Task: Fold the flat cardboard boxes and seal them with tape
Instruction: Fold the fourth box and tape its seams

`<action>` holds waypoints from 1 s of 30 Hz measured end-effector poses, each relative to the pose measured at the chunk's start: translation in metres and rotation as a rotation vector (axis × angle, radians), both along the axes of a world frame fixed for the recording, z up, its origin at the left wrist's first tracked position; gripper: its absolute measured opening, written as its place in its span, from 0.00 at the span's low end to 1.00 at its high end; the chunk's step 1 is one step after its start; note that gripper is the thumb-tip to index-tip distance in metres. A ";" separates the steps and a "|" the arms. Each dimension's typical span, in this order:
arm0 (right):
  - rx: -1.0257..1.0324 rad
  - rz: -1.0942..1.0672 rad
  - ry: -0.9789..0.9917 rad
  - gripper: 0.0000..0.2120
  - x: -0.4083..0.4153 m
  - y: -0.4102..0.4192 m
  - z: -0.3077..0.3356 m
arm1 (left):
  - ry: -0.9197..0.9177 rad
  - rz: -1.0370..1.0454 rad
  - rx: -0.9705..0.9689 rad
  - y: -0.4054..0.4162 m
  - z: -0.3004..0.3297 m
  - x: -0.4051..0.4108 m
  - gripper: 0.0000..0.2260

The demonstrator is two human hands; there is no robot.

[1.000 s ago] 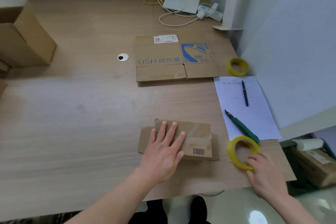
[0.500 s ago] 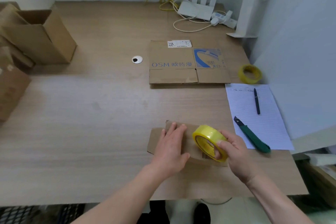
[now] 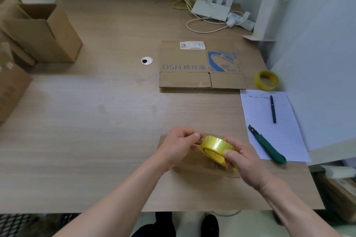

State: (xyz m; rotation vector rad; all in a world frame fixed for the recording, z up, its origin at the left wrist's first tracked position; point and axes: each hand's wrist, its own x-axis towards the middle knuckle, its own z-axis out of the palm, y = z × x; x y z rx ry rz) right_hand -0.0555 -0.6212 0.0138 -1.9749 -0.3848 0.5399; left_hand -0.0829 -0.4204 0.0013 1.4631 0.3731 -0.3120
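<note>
moved: both hands have come up off the small flat brown cardboard box; before, the left hand lay flat on it.
left hand: the left hand has curled fingers and pinches at the rim of the round yellow see-through tape roll; the loose tape end is too small to see.
right hand: the right hand grips the tape roll from the right side, thumb on the front and fingers round the back.
tape roll: held up in the air, tilted, between the two hands, over the small box.
small box: lies flat on the light wooden table near the front edge, mostly hidden under the hands.
big flat box: a flat brown cardboard box with blue letters lies further back on the table.
second roll: another yellow tape roll lies just to its right.
paper: a white lined paper sheet lies at the right, with a black pen on it.
knife: a green box cutter lies on the paper's near edge.
open box: a folded brown cardboard box stands at the far left.
</note>
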 end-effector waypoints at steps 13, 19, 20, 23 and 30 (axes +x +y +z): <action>-0.118 0.120 -0.129 0.13 -0.004 0.008 0.002 | 0.091 0.183 0.066 -0.007 -0.009 -0.006 0.06; 0.050 -0.042 0.063 0.15 -0.008 0.009 -0.010 | 0.073 0.221 0.231 -0.009 -0.016 -0.010 0.09; 0.097 -0.110 0.125 0.16 -0.008 0.008 -0.015 | 0.075 0.240 0.239 -0.010 -0.016 -0.011 0.09; 0.171 -0.175 0.191 0.17 -0.009 0.006 -0.023 | 0.116 0.327 0.189 -0.010 -0.021 -0.010 0.09; 0.209 -0.259 0.194 0.19 -0.005 0.019 -0.026 | 0.001 0.416 0.632 -0.004 -0.030 -0.018 0.12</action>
